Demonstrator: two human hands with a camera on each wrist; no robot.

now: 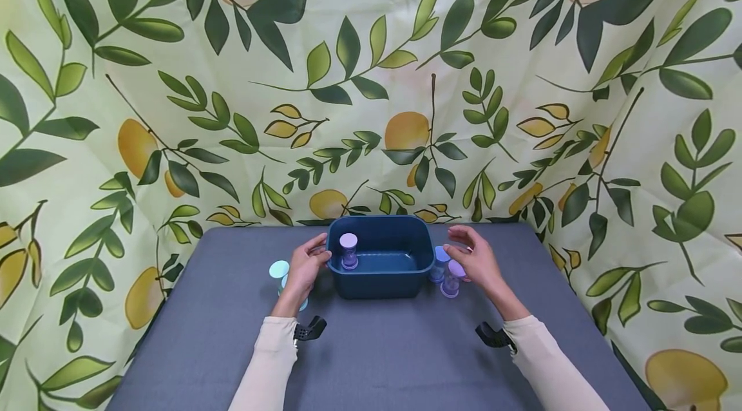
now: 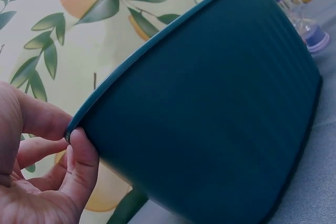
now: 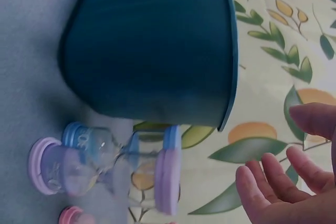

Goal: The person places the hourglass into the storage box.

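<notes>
While the left hand (image 1: 303, 272) pinched the rim of the dark teal plastic tub (image 1: 379, 281) between thumb and fingertips, as the left wrist view showed plainly, the right hand (image 1: 480, 264) hovered with its fingers spread and relaxed, gripping nothing. Nearest the person, two black clip-like camera mounts sat at the cream sleeves (image 1: 268, 359), one per wrist. Just behind the left hand and partly hidden by it stood a mint-capped sand timer (image 1: 280, 272). That pinch on the tub's near-left corner looked, in my judgement, like a way to steady the tub.

Just under and to the inner side of the right hand stood a cluster of small hourglass timers: a lilac-capped sand timer (image 1: 453, 278) closest to the palm, and a blue-capped sand timer (image 1: 438, 264) beside it, touching or nearly touching the tub's right wall. From the right wrist view a pink cap (image 3: 71, 215) showed at the edge, belonging to another timer, though little of it could be seen. The open hand above them seemed placed to choose among them; whether it touched any could not be told.

Beyond the left fingertips, inside the tub against its left wall, another purple-capped sand timer (image 1: 348, 250) stood upright.

All of it rested on a grey-blue cloth-covered table (image 1: 382, 353). Farther back and round both sides hung a pale backdrop printed with lemons and green leaves (image 1: 371, 76), creased in places.
</notes>
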